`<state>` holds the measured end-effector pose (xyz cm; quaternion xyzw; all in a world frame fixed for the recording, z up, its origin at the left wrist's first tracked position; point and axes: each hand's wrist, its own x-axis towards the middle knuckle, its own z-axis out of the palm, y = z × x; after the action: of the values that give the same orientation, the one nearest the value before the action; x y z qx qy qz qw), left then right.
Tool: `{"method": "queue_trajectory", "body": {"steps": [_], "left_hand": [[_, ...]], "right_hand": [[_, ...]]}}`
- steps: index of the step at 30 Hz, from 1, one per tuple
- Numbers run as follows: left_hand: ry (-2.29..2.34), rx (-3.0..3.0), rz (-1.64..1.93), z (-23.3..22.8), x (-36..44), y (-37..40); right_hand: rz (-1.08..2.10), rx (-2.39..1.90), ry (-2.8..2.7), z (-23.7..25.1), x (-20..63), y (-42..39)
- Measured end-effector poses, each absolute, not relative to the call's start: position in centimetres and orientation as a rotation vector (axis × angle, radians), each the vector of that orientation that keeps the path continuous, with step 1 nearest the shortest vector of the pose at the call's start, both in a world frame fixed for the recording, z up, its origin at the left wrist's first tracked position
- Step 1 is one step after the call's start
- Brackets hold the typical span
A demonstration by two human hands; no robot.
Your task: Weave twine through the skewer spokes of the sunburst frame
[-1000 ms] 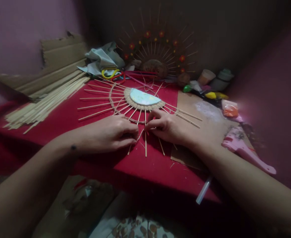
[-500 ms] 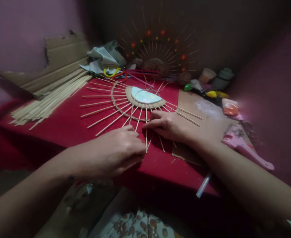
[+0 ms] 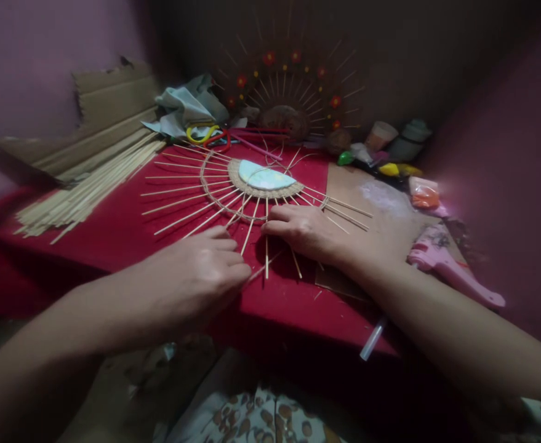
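Note:
A half-round frame of thin sticks (image 3: 178,207) fans out on the red cloth, with a woven base and a ring of brown twine (image 3: 215,200) laced across the sticks. A pale blue half-disc (image 3: 265,176) covers its centre. My left hand (image 3: 200,271) is closed near the front stick ends; a thin strand runs to its fingers, whose tips are hidden. My right hand (image 3: 304,231) rests over the front right of the frame, thumb and fingers pinched at a stick where the twine ring ends.
Loose sticks (image 3: 90,184) lie in a bundle at left by torn cardboard (image 3: 117,92). Scissors (image 3: 203,133) and a crumpled cloth (image 3: 189,104) are behind. At right are a pink glue gun (image 3: 455,267), an orange packet (image 3: 424,193) and a cardboard sheet (image 3: 367,212). A flower-decorated stick piece (image 3: 282,120) stands at the back.
My left hand has moved left, away from my right hand, drawing the strand out between them. My right hand keeps its place on the frame. The whole view has shifted slightly.

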<state>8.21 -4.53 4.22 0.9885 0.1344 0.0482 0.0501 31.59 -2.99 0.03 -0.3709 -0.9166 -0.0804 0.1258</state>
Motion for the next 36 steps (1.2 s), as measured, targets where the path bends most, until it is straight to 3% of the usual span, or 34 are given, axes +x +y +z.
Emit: {"method": "queue_trajectory", "body": {"steps": [6,12,25,36], "left_hand": [[0.668,3.12,0.156,5.1,6.9,0.6],[1.015,3.029,-0.056,4.5,7.1,5.1],[0.953,2.701,0.021,4.1,6.8,6.0],[0.953,2.659,0.147,3.8,6.6,5.2]], "right_hand": [[-0.228,-1.156,-2.565,-0.2,31.6,-3.1],[-0.242,-1.253,-2.452,-0.2,31.5,-2.8],[-0.151,-1.278,-2.405,0.1,31.3,-3.2],[0.3,-1.28,-2.43,3.5,28.3,-2.3]]}}
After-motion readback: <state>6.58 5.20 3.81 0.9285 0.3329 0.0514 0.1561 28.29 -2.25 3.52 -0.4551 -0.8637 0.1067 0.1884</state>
